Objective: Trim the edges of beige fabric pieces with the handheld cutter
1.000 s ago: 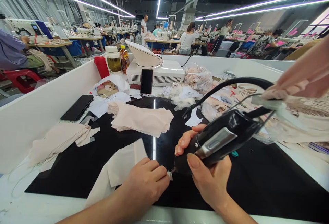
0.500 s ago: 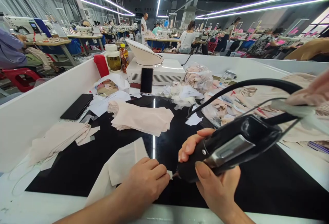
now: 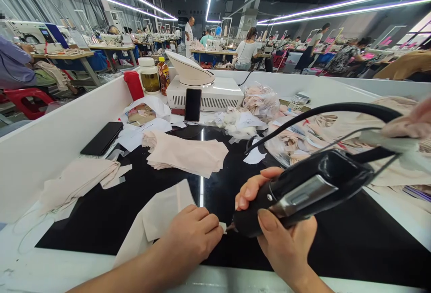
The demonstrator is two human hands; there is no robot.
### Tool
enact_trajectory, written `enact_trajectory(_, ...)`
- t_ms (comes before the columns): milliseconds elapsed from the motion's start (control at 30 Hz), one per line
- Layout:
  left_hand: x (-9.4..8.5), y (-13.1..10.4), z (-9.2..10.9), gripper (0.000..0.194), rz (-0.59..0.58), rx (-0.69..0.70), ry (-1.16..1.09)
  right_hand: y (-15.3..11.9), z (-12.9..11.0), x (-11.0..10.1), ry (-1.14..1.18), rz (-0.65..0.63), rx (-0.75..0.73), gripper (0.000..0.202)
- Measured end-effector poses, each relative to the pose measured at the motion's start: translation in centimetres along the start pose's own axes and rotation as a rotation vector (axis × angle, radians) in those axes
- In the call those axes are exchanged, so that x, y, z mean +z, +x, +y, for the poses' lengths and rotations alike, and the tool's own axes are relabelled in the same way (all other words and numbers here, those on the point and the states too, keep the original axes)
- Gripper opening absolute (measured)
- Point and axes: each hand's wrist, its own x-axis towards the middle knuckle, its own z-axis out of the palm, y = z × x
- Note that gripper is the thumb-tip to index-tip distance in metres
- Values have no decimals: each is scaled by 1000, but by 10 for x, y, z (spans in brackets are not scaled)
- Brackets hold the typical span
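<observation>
My right hand (image 3: 286, 243) is wrapped round a thick black corded hand tool (image 3: 299, 198) with a silver plate on its side. Its thin metal tip points left and meets a small pale fabric end (image 3: 222, 227) that sticks out from the fingers of my left hand (image 3: 191, 234). Those fingers are closed in a pinch and pressed down near the black work surface (image 3: 242, 257). Beneath and behind my left hand lies a cream fabric piece (image 3: 164, 207); my hand and forearm hide part of it. How the tip touches the fabric is too small to tell.
Stacked pale pink fabric pieces (image 3: 188, 151) lie ahead, with another folded stack (image 3: 81, 176) to the left. A phone (image 3: 193, 105) leans on a white machine box (image 3: 208, 91). The tool's black cable (image 3: 323, 109) arches right over heaped scraps (image 3: 303, 136). White walls (image 3: 60, 145) edge the table.
My hands, the tool and the fabric keep nearly the same places; the whole view has shifted only slightly. Far back on the right, a standing person has moved a little to the right.
</observation>
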Motion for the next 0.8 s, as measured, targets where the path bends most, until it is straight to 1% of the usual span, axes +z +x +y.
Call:
enact_trajectory(300,-1,1,0,13,-17,-7,-34,-1,0,1,-29,-15,15,30)
enact_trajectory(433,-2,-5,-4,12,49,-23,-53,-2,-2,-3,-10,-28,14,31)
enact_trajectory(533,-5,-13,-9,8,101,5,-73,-2,-4,-7,-22,-20,9,32)
enact_trajectory(700,-12,-25,-19,11,45,30,-119,-1,-4,-10,-37,-15,-8,35)
enact_trajectory(800,-16,-27,-20,16,42,23,-116,-1,-4,-10,-36,-19,-8,34)
